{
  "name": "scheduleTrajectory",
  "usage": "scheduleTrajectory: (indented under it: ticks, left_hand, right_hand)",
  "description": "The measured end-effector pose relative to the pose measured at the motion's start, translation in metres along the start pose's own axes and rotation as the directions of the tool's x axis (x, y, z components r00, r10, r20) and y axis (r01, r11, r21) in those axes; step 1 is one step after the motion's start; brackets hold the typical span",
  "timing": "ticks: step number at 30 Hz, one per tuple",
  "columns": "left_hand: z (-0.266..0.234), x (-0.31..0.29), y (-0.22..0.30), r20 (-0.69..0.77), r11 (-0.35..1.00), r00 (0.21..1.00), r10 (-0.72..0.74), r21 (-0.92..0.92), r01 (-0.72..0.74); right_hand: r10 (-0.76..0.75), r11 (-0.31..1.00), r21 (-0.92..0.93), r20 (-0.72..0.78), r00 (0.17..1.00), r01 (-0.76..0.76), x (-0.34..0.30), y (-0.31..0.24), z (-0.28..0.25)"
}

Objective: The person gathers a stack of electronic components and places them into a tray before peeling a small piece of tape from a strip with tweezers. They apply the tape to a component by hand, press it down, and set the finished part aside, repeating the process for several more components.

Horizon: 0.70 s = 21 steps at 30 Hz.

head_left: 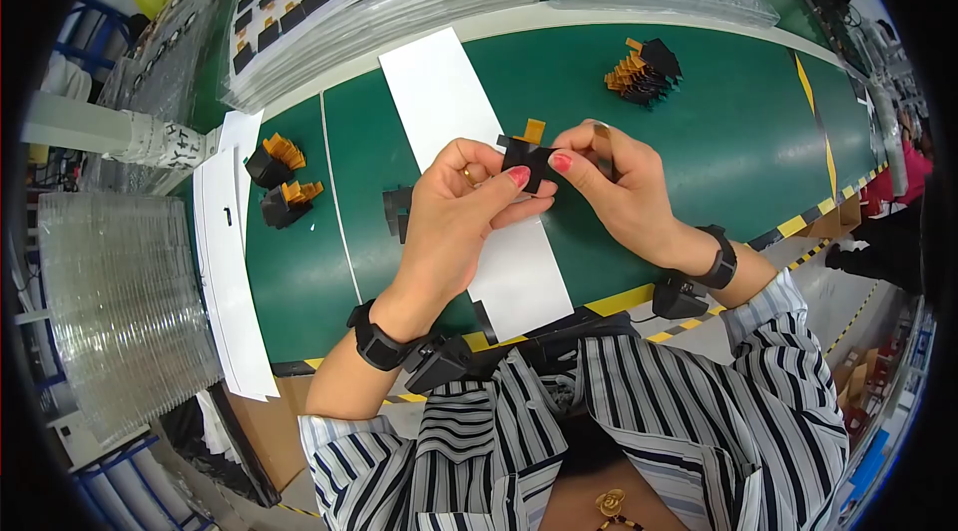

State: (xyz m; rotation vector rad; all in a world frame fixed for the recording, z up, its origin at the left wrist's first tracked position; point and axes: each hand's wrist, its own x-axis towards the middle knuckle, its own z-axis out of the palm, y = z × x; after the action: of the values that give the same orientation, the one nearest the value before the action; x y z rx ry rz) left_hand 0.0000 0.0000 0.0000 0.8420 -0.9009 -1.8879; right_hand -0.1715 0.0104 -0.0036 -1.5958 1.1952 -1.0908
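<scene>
Head view: L hand [451, 212] grip pinches a thin black rectangular piece w/ an amber ribbon tail [528, 158], held above the long white paper strip [524, 281] on the glossy green surface [738, 162]; R hand [629, 189] grip pinches the piece's right edge. Risks (judged): uneven pull betw. hands could crease piece or tail; a slack pinch, w/ little contact area, could drop it; bare fingertips might smudge it.
</scene>
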Motion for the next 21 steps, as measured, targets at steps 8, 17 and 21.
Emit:
scheduleTrajectory:
  ticks: [8,17,21]
  left_hand:
    - [0.002,-0.001,-0.004,-0.051,0.998,0.998,-0.034,-0.052,0.032]
    - [0.008,-0.002,-0.009,-0.125,0.998,0.990,0.058,0.000,-0.058]
    - [0.008,-0.001,-0.008,-0.124,0.994,0.989,0.081,-0.059,-0.088]
  right_hand:
    - [-0.103,0.995,-0.015,-0.020,0.994,0.103,-0.005,-0.002,0.000]
    - [-0.018,1.000,-0.019,-0.005,1.000,0.018,-0.003,0.001,-0.002]
    - [-0.036,0.999,-0.030,-0.081,0.996,0.034,0.001,0.008,-0.001]
